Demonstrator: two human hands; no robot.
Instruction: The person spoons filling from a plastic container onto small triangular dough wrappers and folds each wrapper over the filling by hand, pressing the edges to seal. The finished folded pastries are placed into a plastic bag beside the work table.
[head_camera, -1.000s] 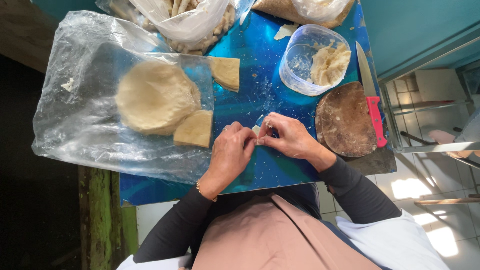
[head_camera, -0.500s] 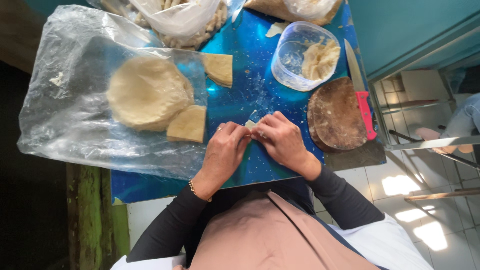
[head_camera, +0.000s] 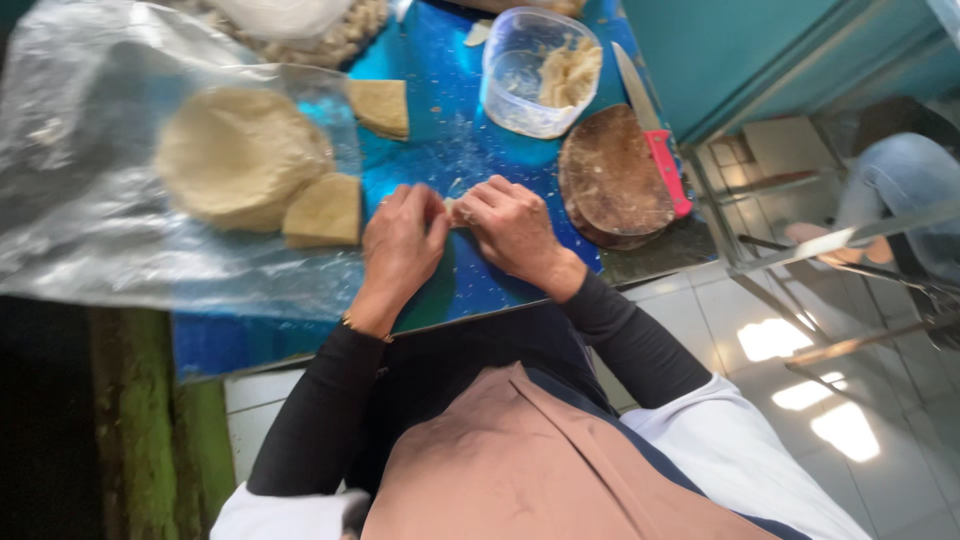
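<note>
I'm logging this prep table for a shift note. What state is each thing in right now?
Left hand: fingertips pinched on a small pale piece, barely visible.
Right hand: pinching the same piece.
Dough round: whole, on the plastic sheet.
Wedges: cut, two, one touching the round.
Tub: open, partly filled.
Knife: lying across the round board.

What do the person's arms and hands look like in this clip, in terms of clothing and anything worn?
Both arms are covered by snug black long sleeves down to the wrists. The hands are bare, without gloves. The left hand has a thin gold-coloured bracelet at the wrist; the right hand shows no bracelet or watch.
</note>
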